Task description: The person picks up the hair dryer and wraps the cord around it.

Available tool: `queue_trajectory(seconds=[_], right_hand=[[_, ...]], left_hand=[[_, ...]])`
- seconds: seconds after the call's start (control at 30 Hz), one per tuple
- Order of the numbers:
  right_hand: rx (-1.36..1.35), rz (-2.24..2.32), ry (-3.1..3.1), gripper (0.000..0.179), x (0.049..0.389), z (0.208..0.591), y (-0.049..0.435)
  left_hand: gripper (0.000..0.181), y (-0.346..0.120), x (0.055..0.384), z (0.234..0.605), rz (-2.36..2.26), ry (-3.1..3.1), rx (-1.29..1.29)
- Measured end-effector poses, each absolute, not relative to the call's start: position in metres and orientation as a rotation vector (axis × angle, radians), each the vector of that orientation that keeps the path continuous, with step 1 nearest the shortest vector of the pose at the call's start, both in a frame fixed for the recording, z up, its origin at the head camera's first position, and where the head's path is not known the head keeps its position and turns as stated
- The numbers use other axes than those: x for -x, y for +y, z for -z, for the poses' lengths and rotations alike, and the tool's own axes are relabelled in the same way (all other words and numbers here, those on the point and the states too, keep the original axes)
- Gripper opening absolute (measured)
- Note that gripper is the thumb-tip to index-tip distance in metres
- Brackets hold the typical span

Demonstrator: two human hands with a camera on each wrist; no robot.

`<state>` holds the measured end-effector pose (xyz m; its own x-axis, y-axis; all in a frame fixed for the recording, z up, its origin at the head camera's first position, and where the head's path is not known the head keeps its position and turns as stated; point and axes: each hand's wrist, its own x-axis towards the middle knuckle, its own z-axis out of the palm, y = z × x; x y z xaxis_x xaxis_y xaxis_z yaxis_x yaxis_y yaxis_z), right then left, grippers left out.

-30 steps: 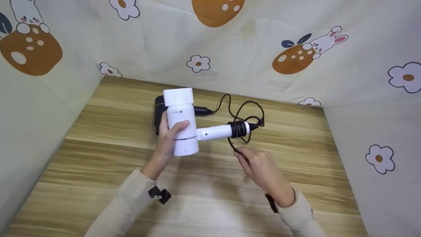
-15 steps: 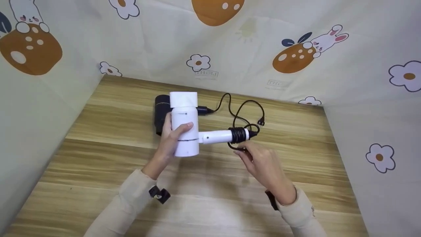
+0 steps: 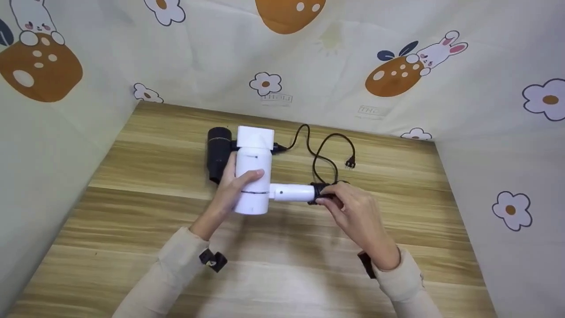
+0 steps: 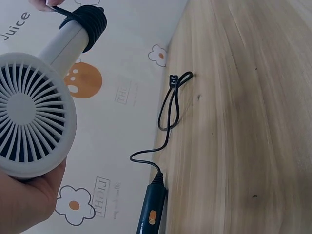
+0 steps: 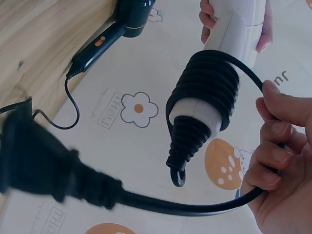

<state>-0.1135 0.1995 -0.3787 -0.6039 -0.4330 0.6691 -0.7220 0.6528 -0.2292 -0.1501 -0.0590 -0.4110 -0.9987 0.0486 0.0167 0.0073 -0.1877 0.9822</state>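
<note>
My left hand point(image 3: 227, 190) grips the barrel of a white hair dryer point(image 3: 255, 161), thumb across its top, holding it above the table. Its handle points right, and a black power cord point(image 5: 207, 80) is wound in several tight turns round the handle's end. With thumb and fingers, my right hand point(image 3: 357, 212) pinches the cord's free length beside these turns. In the right wrist view that length runs through the curled fingers and ends in a blurred black plug point(image 5: 36, 158). The left wrist view shows the dryer's round vented back point(image 4: 34, 114).
Behind the white dryer, a black hair dryer point(image 3: 218, 150) lies on the wood-grain table point(image 3: 132, 212). Its cord point(image 3: 315, 150) loops to the right, with its plug point(image 3: 350, 162) near the back. Patterned cloth walls point(image 3: 212, 57) stand at the back and both sides.
The white dryer has shifted a little right and toward me. My right hand has risen to the handle's end, bringing the cord up against the wound turns.
</note>
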Motion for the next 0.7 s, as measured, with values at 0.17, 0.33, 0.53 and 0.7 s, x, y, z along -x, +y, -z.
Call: queue_trajectory(seconds=[0.17,0.33,0.53,0.7], right_hand=[[-0.869,-0.690,-2.339,0.020,0.119,0.377,0.203],[-0.800,-0.779,-2.502,0.026,0.126,0.373,0.209],[-0.748,-1.115,-2.701,0.022,0.134,0.368,0.214],[-0.699,-1.437,-2.788,0.023,0.142,0.371,0.217]], left_hand=[[0.052,-0.059,0.151,0.409,-2.341,1.978,-0.120],[0.054,-0.063,0.150,0.408,-2.314,1.947,-0.126],[0.055,-0.065,0.149,0.409,-2.298,1.900,-0.161],[0.056,-0.066,0.148,0.408,-2.288,1.877,-0.209]])
